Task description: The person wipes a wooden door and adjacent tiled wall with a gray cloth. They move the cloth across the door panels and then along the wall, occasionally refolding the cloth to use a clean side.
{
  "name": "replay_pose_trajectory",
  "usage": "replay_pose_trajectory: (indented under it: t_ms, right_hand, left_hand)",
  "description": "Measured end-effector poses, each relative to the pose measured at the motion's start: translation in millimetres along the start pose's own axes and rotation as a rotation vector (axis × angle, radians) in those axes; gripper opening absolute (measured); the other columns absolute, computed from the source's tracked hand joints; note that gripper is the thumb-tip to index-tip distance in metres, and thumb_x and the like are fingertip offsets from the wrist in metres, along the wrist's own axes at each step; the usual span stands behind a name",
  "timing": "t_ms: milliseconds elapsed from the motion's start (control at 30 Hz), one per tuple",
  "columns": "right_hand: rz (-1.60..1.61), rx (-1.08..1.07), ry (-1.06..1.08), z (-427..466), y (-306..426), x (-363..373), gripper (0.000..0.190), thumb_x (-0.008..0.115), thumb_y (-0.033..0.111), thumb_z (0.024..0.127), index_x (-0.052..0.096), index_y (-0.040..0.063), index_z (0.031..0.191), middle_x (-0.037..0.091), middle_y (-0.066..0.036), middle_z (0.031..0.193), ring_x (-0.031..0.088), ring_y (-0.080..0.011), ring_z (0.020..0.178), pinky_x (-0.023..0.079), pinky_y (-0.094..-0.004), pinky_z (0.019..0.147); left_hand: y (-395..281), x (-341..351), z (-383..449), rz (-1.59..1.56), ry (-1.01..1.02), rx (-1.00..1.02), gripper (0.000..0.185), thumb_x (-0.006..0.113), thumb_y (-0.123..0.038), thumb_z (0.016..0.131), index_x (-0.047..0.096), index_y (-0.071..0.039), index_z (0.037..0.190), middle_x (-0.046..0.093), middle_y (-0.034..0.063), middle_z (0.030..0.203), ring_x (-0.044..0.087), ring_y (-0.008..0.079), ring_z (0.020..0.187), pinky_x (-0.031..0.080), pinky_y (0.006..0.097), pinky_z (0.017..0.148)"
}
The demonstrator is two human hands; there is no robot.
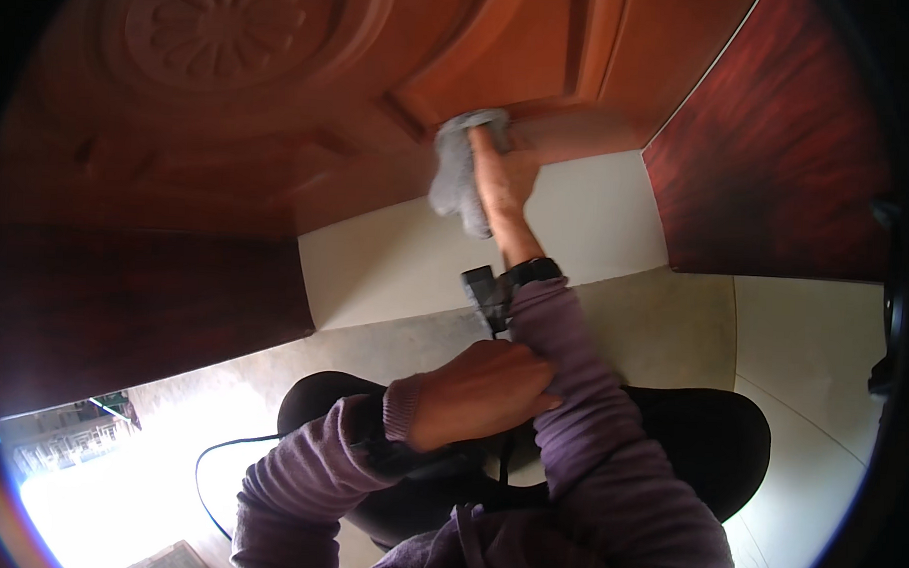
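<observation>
My right hand (507, 173) reaches forward and presses a grey cloth (455, 167) against the lower part of a reddish-brown carved wooden panel (500, 53), which looks like a door. The cloth hangs down on the left side of the hand and is a little blurred. A black strap with a dark device (486, 289) is on the right wrist. Nearer to my body, my left hand (484, 390) rests against the right forearm's purple sleeve, its fingers curled at the sleeve. Part of its fingers is hidden against the cloth of that sleeve.
Dark red wood-grain surfaces stand at the right (774, 167) and left (123, 302) of the panel. A pale floor (592, 214) lies below it, with a greyish strip (671, 314) nearer my knees. A black cable (200, 470) curves at lower left, by bright light.
</observation>
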State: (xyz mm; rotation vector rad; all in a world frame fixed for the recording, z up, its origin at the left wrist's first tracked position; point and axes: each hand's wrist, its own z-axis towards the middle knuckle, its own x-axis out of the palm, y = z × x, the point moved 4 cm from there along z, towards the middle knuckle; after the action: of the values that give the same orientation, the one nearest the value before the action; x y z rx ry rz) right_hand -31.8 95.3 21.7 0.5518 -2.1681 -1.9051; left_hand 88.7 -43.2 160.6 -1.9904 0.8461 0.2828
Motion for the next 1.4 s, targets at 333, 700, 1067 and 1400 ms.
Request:
replay_pose_trajectory:
  t_ms: [333,700,1067,1400]
  right_hand:
    - [0.666,0.151,-0.345,70.4,-22.1,-70.9,0.048,0.066,0.036,0.09,0.063,-0.005,0.114,0.067,-0.012,0.105,0.066,-0.0221,0.087,0.055,-0.0363,0.071]
    - [0.268,-0.033,-0.187,12.4,-72.2,19.5,0.063,0.053,0.041,0.102,0.036,0.0,0.147,0.05,-0.017,0.14,0.051,-0.0248,0.122,0.041,-0.0382,0.105]
    - [0.915,0.287,-0.285,105.9,-127.0,-65.8,0.062,0.065,0.041,0.095,0.043,0.009,0.142,0.055,-0.013,0.134,0.059,-0.0312,0.112,0.052,-0.0488,0.092]
    - [0.974,0.208,-0.317,145.8,-108.8,-102.4,0.07,0.047,0.056,0.099,0.031,0.015,0.154,0.041,-0.009,0.151,0.048,-0.0304,0.13,0.041,-0.0469,0.108]
  left_hand:
    - [-3.9,12.5,-9.9,-0.036,-0.16,0.084,0.031,0.063,-0.026,0.094,0.055,0.002,0.104,0.058,0.0179,0.103,0.061,0.0373,0.097,0.05,0.0456,0.085]
    - [-3.4,21.4,-27.1,0.064,-0.089,0.127,0.033,0.063,-0.029,0.094,0.057,0.001,0.107,0.059,0.0177,0.103,0.061,0.0358,0.095,0.051,0.0447,0.084]
    - [-7.3,7.6,-19.5,0.01,-0.243,0.116,0.028,0.066,-0.022,0.09,0.058,0.003,0.098,0.061,0.0201,0.099,0.063,0.0385,0.091,0.051,0.0457,0.081]
    - [-8.6,9.9,-14.7,-0.01,-0.018,0.024,0.041,0.064,-0.027,0.094,0.054,0.0,0.123,0.058,0.0181,0.109,0.059,0.0375,0.102,0.049,0.0448,0.088]
